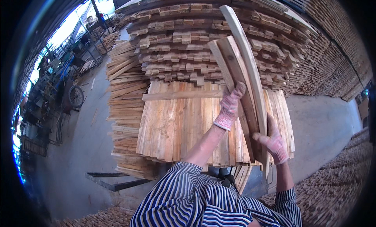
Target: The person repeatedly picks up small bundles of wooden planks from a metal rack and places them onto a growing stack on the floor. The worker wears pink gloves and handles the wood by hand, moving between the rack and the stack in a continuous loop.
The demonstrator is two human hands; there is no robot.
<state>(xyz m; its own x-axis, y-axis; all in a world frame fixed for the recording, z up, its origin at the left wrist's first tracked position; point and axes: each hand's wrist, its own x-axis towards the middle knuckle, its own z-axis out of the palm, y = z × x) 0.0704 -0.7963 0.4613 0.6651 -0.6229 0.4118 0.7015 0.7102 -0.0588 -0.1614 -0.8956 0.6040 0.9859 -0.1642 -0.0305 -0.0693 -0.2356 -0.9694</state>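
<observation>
Both my hands wear pinkish-white knit gloves and hold a small bundle of long wooden boards [239, 66], tilted with the far ends raised. My left hand [232, 103] is closed on the bundle's left edge, about midway along. Lower down, my right hand [274, 144] grips the right side near the close ends, its thumb across the front. A pale, slightly bowed board [250, 58] lies on the right of the bundle. Beneath is a layer of boards [176, 125] laid side by side, with one crosswise strip [184, 95] over its far part.
A tall stack of boards [188, 39] rises beyond the layer. Loose sticks [125, 105] are piled along its left side. A black metal frame [117, 184] lies on the concrete floor [78, 148] at left, with a wheel [76, 96] farther back. More stacked lumber [325, 43] stands at far right.
</observation>
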